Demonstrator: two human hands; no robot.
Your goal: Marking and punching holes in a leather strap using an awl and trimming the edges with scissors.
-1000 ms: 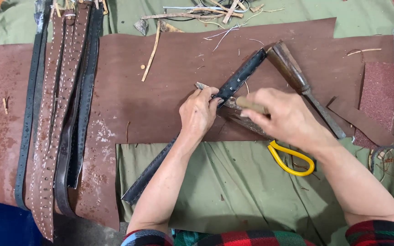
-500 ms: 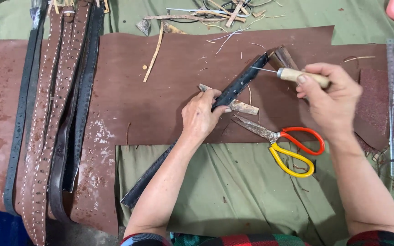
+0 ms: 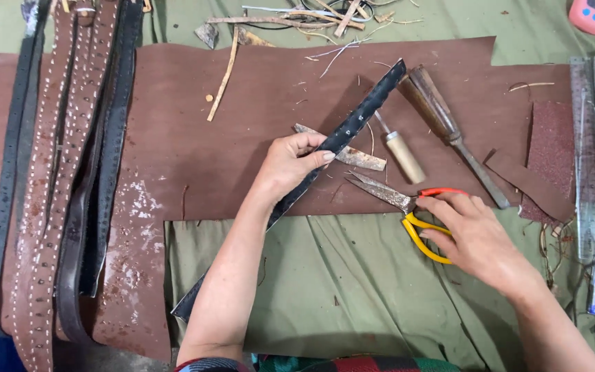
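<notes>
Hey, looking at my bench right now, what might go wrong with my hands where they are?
1. The right hand is closing on the scissors, whose rusty blades point toward the left hand; lifting them carelessly might nick it.
2. The awl lies loose beside the black strap, metal tip by the strap; it might roll or prick.
3. The strap, pinched at one spot, might slip.
</notes>
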